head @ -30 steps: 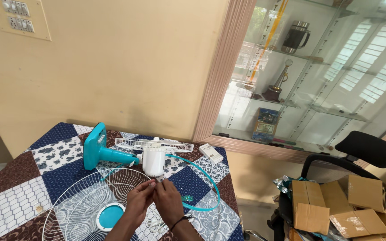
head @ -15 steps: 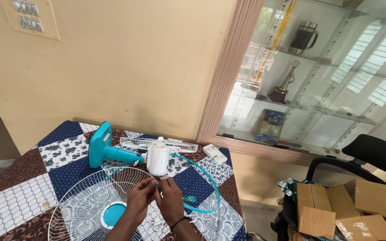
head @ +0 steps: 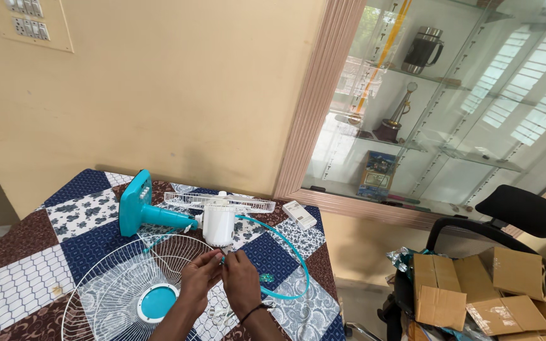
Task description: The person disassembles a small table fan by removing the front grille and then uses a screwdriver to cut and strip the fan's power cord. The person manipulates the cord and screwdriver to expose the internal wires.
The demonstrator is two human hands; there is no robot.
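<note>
White plastic, the fan motor housing (head: 218, 222) stands upright at lower centre of the frame, joined to a teal stand (head: 139, 211) that lies on its side toward the left. Thin wires (head: 224, 257) run from the housing's foot down to the person's hands, which meet just below it. The left hand (head: 198, 280) and the right hand (head: 241, 281) are drawn close together, fingertips pinched on the wires between them; the fingers are curled, not spread. A dark band circles the right wrist.

Under the left hand lies a white wire fan guard (head: 127, 292) with a teal centre disc, filling the lower left and running off the bottom edge. A teal rim ring (head: 292, 265) curves round the right of the hands, close to the table's right edge. Behind the housing a second white grille (head: 220, 203) lies flat, with a small white box (head: 299, 215) beside it at the far right corner.

All this rests on a table with a patchwork cloth (head: 26, 252) in blue, brown and white; bare cloth shows at the left. Beyond the right edge the floor drops away to a black office chair (head: 518, 213) and cardboard boxes (head: 475, 290) at lower right. A cream wall and a glass display cabinet (head: 450, 95) close the back.
</note>
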